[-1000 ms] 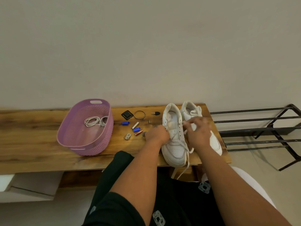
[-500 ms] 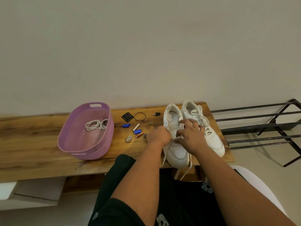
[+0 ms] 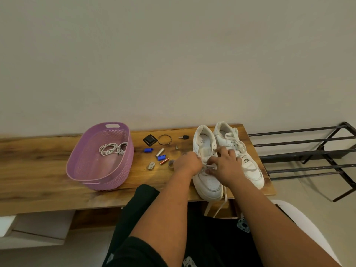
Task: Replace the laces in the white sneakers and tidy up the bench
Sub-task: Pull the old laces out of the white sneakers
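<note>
On the wooden bench [image 3: 38,166], the near sneaker [image 3: 207,176] sits at the right end, both hands on it. Left hand [image 3: 187,163] is curled, gripping its lace [image 3: 221,205]; right hand [image 3: 227,166] pinches at the eyelets. Best to draw each crossing out slowly, steadying the shoe.

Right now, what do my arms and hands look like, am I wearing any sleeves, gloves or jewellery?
Both forearms are bare from the elbow down, with no sleeves showing. The left hand and right hand wear no gloves, and no rings, watch or bracelet can be seen on them or on the wrists. Below the arms there is black clothing with small pale grey printed motifs.
</note>
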